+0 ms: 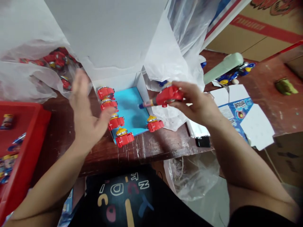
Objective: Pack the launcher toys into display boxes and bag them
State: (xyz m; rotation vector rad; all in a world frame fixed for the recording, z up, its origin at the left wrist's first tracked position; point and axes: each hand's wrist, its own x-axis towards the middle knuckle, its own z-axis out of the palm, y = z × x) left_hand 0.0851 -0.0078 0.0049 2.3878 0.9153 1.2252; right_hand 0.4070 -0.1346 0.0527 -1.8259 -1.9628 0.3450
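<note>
My right hand [195, 101] grips a red toy [167, 94] between thumb and fingers, over the right wall of a white box. A thin tube with a blue tip [144, 104] sticks out from this toy to the left, above the box's light-blue floor [127, 107]. My left hand [84, 116], slightly blurred, is spread at the box's left side and holds nothing. Its thumb is beside a row of several red toys with yellow-and-silver tops [124, 138] along the left edge. Another such toy [155, 123] sits at the front right corner.
The box's tall white lid [106, 34] stands up behind. Plastic bags [35, 72] with more red toys lie at left, above a red tray [30, 138] of small packets. At right are a pale green bar [223, 67], blue toys, printed card [239, 113] and cartons.
</note>
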